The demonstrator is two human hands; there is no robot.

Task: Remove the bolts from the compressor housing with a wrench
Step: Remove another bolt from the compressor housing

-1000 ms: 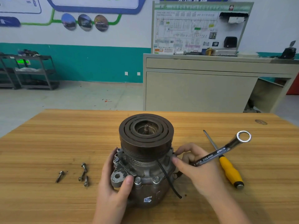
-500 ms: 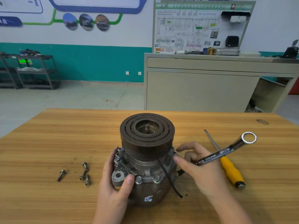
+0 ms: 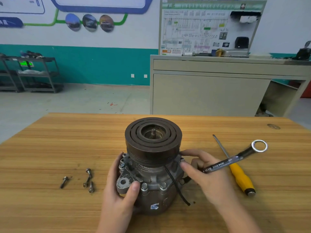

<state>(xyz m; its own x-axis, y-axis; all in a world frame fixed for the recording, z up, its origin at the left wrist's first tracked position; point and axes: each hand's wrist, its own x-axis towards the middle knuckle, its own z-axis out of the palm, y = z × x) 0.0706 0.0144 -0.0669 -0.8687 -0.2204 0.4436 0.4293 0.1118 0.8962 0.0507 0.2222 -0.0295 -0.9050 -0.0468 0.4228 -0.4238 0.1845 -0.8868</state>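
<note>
Grey cast-metal compressor housing (image 3: 151,179) stands upright mid-desk (image 3: 50,148), steadied by the left hand (image 3: 117,195), whose fingers wrap its mounting lug. The right hand (image 3: 210,179) grips the chrome ring wrench (image 3: 235,160), shaft angled up-right, while thumb and forefinger pinch a flange bolt (image 3: 182,160) on the housing's right side. Four removed bolts (image 3: 88,179) lie left.

Loose bolts (image 3: 87,179) left, screwdriver (image 3: 235,169) seemingly right.

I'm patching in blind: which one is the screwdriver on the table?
Start at the grey metal compressor standing mid-way on the wooden table. To its right, past the right hand gripping the silver ring wrench, the screwdriver lies flat. Only it has a yellow handle.
</note>
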